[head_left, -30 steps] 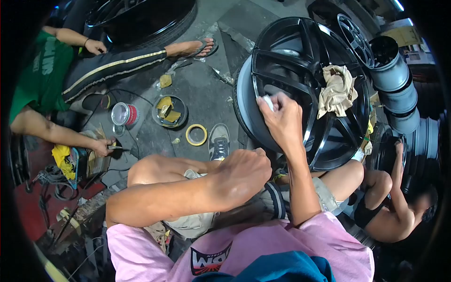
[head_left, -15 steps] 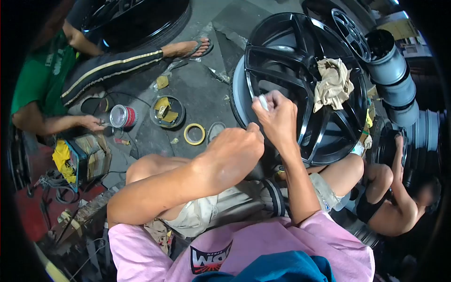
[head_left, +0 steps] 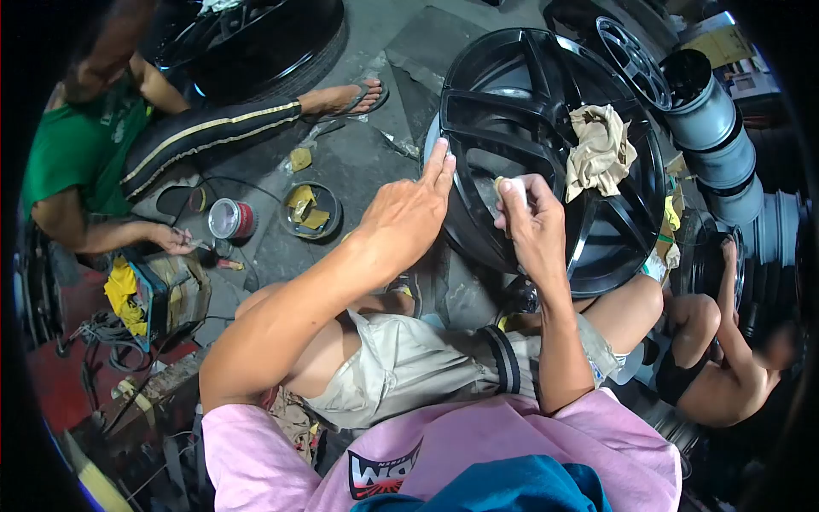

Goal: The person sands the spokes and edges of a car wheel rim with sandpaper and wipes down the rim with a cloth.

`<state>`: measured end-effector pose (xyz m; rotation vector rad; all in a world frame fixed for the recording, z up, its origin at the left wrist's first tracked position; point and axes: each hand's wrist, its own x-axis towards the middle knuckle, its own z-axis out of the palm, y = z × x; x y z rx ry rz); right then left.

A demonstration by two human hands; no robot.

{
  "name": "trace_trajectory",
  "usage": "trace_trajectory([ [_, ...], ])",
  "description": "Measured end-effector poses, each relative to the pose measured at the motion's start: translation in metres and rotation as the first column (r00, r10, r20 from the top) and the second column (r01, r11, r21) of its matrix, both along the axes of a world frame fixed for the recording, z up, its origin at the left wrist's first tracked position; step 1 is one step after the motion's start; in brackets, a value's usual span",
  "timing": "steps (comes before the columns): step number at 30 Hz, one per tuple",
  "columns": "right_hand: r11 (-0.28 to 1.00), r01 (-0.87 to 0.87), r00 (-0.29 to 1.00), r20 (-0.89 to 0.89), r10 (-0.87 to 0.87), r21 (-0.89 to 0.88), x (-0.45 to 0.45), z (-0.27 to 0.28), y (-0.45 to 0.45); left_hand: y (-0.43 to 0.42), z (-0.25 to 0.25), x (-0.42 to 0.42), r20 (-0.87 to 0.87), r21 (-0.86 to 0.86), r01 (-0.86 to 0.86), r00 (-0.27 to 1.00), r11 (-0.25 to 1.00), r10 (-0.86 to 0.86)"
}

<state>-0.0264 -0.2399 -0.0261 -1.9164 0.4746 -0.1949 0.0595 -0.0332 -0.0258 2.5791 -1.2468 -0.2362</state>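
Observation:
My left hand reaches to the left edge of a large black spoked wheel, its first two fingers stretched out and their tips at the rim. The other fingers are folded, and nothing shows in them. My right hand is closed around a small white piece over the lower left of the wheel. What the piece is, I cannot make out. A crumpled beige cloth lies on the wheel's right-hand spokes.
At left, a person in a green shirt has a hand near a paint can. A bowl holds yellowish pieces. Grey wheel barrels stand stacked at right, above another crouching person. Cables lie at lower left.
My left hand has moved up to the rim and stretched out two fingers. My right hand has shifted right and down with the white piece. The green-shirted person has leaned forward into view.

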Motion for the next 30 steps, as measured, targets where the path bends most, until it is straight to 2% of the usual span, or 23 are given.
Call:
trace_trajectory([
  [1,0.992,0.018,1.0,0.015,-0.021,0.121,0.002,0.002,-0.001,-0.003,-0.004,-0.001,0.021,0.016,-0.007,1.0,1.0,0.007],
  [3,0.995,-0.01,1.0,-0.01,0.011,0.103,0.004,0.004,-0.003,-0.009,-0.009,-0.012,0.065,0.052,-0.038,0.997,0.998,0.035],
  [5,0.993,-0.04,0.992,0.111,0.052,-0.114,0.005,-0.008,-0.006,-0.015,-0.011,-0.027,0.104,0.09,-0.066,0.993,0.994,0.056],
  [7,0.998,-0.024,0.998,0.058,0.028,-0.064,0.003,-0.003,-0.006,-0.018,-0.009,-0.041,0.158,0.182,-0.032,0.987,0.983,0.003],
  [9,1.0,-0.003,1.0,0.004,0.003,-0.018,0.0,-0.004,-0.008,-0.021,-0.003,-0.058,0.208,0.181,-0.013,0.978,0.983,-0.025],
  [11,0.998,-0.034,0.999,0.002,0.034,0.048,-0.002,-0.013,-0.013,-0.022,0.008,-0.072,0.077,0.186,0.126,0.987,0.974,-0.142],
  [12,1.0,-0.027,1.0,0.0,0.027,-0.003,-0.002,-0.008,-0.011,-0.02,0.013,-0.072,0.038,0.02,0.209,0.977,0.978,-0.209],
  [13,1.0,-0.025,1.0,0.003,0.025,-0.005,-0.002,-0.01,-0.013,-0.018,0.019,-0.073,-0.072,-0.112,0.274,0.956,0.955,-0.283],
  [15,0.977,-0.074,0.992,0.087,0.092,-0.2,-0.002,-0.017,-0.018,-0.022,0.029,-0.069,-0.334,-0.205,0.33,0.861,0.921,-0.383],
  [16,0.987,-0.055,0.995,0.076,0.067,-0.153,-0.001,-0.017,-0.02,-0.02,0.03,-0.065,-0.333,-0.205,0.327,0.863,0.923,-0.38],
  [17,0.987,-0.057,0.995,0.078,0.069,-0.152,-0.001,-0.017,-0.019,-0.015,0.031,-0.059,-0.325,-0.289,0.244,0.884,0.926,-0.335],
  [18,0.994,-0.088,0.992,0.081,0.093,-0.061,-0.001,-0.014,-0.018,-0.011,0.031,-0.052,-0.321,-0.372,0.162,0.902,0.914,-0.29],
  [21,0.984,-0.14,0.987,0.088,0.131,0.107,-0.004,-0.002,-0.013,-0.004,0.032,-0.015,-0.235,-0.487,-0.051,0.969,0.872,-0.074],
  [23,0.946,-0.189,0.981,0.1,0.168,0.263,-0.003,0.004,-0.007,0.0,0.05,0.0,-0.344,-0.526,-0.148,0.938,0.838,-0.05],
  [24,0.885,-0.241,0.97,0.138,0.202,0.399,-0.003,0.002,-0.006,0.001,0.054,0.001,-0.351,-0.518,-0.163,0.936,0.839,-0.035],
  [28,0.877,-0.288,0.958,0.122,0.261,0.385,-0.005,0.013,-0.002,0.001,0.046,0.004,-0.312,-0.559,-0.116,0.947,0.821,-0.078],
  [30,0.856,-0.298,0.954,0.1,0.282,0.422,-0.006,0.018,0.0,0.005,0.052,0.007,-0.453,-0.424,-0.254,0.89,0.869,0.039],
])
